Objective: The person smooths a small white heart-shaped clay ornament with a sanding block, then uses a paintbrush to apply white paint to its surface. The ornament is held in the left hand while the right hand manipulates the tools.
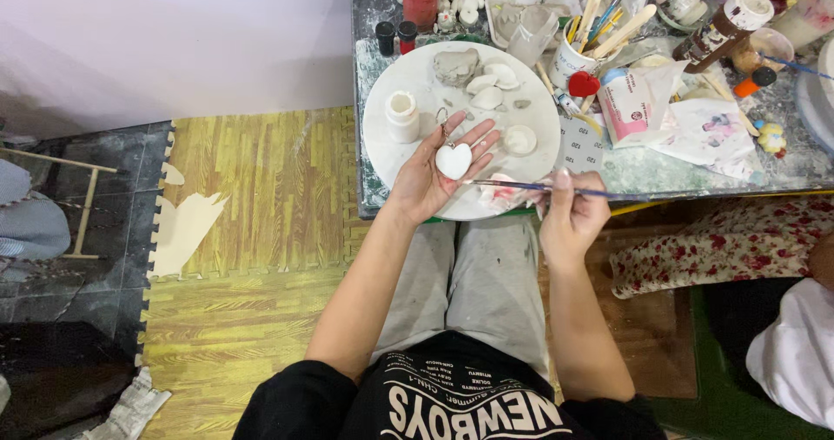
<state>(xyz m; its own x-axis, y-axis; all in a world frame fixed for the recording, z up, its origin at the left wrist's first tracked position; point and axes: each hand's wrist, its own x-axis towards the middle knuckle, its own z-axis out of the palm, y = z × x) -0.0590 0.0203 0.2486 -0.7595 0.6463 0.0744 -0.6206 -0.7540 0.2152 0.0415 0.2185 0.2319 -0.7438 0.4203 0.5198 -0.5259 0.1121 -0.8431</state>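
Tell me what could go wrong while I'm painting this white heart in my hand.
The white heart lies loose on your open left hand, so a brush push might tip it off. The paintbrush in your right hand could smear your palm. The crowded brush cup nearby could get knocked.

Left hand (432, 172): palm up, cradling a white heart-shaped clay piece (453, 159) with a small metal ring.
Right hand (569, 216): pinching a thin paintbrush (521, 185), tip pointing toward the heart.
Desk (643, 169): round white board (408, 79) carrying clay lumps, beside a cup of brushes (575, 58).
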